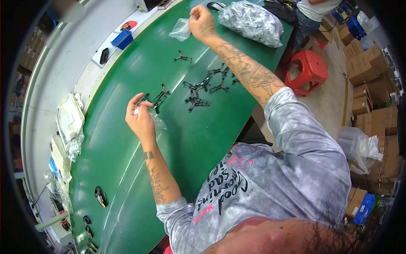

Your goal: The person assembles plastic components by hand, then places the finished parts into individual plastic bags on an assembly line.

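Green worktable [110,122] bears several loose black frame parts [198,103] near its middle, apparently unbagged; work is judged partway, these remaining. Whether the bulging clear sack [251,23] holds finished pieces cannot be told. Right arm extends far across, right hand [203,24] pinching a small clear bag [179,30]. Left hand [141,120] hovers nearer the body, fingers curled almost together on a clear plastic sleeve [160,123]; whether they also grip a frame part is unclear.

Head cam: left of 2, fisheye, head-worn
Facing: down at green table [203,137]
Shirt [275,178]: very near, lower right
Left hand [141,120], right hand [203,24]: mid-range
Cartons [368,65]: far, right rim
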A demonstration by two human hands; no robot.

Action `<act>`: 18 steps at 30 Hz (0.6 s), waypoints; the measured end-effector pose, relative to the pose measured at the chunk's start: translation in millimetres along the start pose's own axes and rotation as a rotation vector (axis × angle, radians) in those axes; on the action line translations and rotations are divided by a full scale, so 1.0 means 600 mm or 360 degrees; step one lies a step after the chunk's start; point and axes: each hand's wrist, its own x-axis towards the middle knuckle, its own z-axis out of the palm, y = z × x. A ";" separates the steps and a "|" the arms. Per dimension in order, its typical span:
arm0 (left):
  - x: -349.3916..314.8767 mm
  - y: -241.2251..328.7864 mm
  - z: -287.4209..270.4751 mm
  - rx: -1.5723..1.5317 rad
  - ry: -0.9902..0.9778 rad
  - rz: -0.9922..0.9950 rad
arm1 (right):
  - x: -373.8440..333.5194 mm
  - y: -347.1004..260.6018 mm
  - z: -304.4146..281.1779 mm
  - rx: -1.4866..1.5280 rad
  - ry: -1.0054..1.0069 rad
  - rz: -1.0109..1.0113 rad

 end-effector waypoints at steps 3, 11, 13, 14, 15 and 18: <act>-0.024 0.032 0.068 -0.0084 -0.0110 -0.0045 | -0.018 0.066 -0.008 -0.0459 -0.0511 -0.0190; -0.021 0.005 0.180 -0.1031 0.0011 -0.0724 | -0.226 -0.177 -0.101 -0.0227 -0.1815 -0.0910; -0.023 -0.023 0.167 -0.1021 -0.0084 -0.0731 | -0.188 -0.170 -0.123 0.0062 -0.1942 -0.0674; -0.029 -0.026 0.159 -0.0859 -0.0198 -0.0699 | -0.161 -0.167 -0.138 0.0371 -0.2041 -0.0419; -0.037 -0.026 0.153 -0.0695 -0.0305 -0.0662 | -0.111 -0.155 -0.157 0.0348 -0.1772 -0.0369; -0.090 0.060 0.186 -0.0568 -0.0369 -0.0580 | 0.106 -0.013 -0.236 -0.0593 -0.0571 -0.0561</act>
